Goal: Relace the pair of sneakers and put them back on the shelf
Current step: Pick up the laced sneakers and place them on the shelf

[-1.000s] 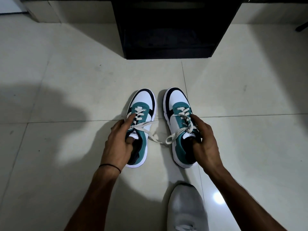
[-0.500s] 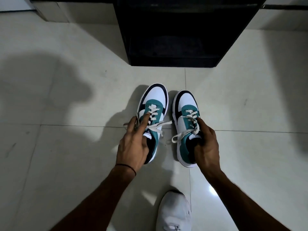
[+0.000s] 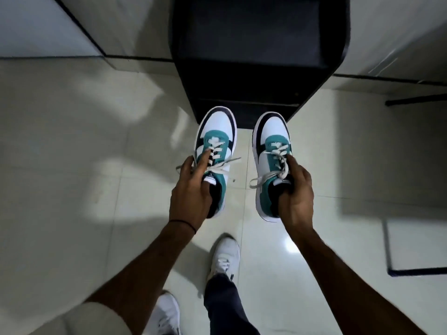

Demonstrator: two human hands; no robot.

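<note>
Before the shelf [image 3: 254, 68], left hand [image 3: 191, 189] gripping left sneaker [image 3: 217, 131], right hand [image 3: 296, 189] gripping right sneaker [image 3: 273, 134], both newly lifted

sneakers [image 3: 217, 122] [image 3: 273, 129]: 2 | hands [image 3: 191, 189] [image 3: 296, 192]: 2 | shelf [image 3: 254, 44]: 1 | worn white shoes [image 3: 225, 255] [image 3: 167, 310]: 2 | wrist cord [image 3: 183, 222]: 1

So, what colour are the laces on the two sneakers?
The laces are off-white; the head view shows them best.

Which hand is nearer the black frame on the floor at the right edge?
Right. The right hand, gripping a sneaker, is left of the black frame; the left hand, gripping the other sneaker, is farther left.
</note>
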